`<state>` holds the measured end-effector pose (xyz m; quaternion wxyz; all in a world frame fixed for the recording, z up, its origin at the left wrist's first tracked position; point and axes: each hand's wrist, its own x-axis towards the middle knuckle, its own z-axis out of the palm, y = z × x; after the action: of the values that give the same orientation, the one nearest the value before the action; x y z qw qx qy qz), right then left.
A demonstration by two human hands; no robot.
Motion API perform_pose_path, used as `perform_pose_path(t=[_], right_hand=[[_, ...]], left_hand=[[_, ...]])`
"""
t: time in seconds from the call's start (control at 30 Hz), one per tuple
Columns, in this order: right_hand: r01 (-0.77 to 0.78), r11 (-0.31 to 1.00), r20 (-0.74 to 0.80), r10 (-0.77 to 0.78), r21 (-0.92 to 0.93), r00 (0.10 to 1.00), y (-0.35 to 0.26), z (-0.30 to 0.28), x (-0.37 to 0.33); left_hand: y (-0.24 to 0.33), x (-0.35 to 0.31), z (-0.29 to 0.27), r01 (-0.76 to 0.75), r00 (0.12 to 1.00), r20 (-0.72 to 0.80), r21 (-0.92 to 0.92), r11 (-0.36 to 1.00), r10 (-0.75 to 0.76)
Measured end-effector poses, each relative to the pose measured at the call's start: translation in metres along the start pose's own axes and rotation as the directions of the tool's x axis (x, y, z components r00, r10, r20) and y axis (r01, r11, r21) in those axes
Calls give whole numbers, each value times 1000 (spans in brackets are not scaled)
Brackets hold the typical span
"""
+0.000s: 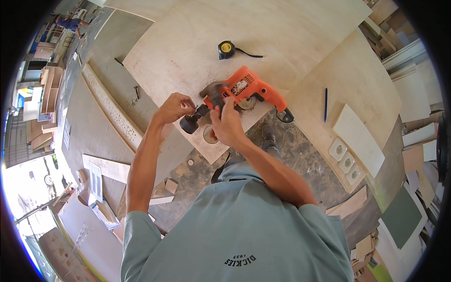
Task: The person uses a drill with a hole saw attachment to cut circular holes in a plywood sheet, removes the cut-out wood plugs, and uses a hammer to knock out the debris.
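An orange corded power drill lies on its side on a pale wooden board. A black hole saw is fitted at its front end. Wrapped round the drill's dark front part, near the ribbed grey handle, is my right hand. My left hand is at the chuck end with its fingers pinched together, just above the hole saw. Whatever those fingers may hold is hidden. Beneath my right hand a round cut-out shows in the board.
A black tape measure lies beyond the drill. To the right are a blue pen, a white panel and several white sockets. A long perforated strip lies on the left. Offcuts crowd the far right. Another person is at the upper left.
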<state>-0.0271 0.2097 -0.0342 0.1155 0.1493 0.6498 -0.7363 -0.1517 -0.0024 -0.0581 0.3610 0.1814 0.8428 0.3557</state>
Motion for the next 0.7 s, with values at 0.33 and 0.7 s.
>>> perform_pose_path(t=[0.33,0.7], right_hand=[[-49,997,107,42,59,993,2,-3,-7],[-9,996,8,9,88,1000,-5,-19,-1]], left_hand=[[-3,-12,7,-24,1000,-14,29,999,24],[10,-19,20,43,996,-65,-289,956,-65]])
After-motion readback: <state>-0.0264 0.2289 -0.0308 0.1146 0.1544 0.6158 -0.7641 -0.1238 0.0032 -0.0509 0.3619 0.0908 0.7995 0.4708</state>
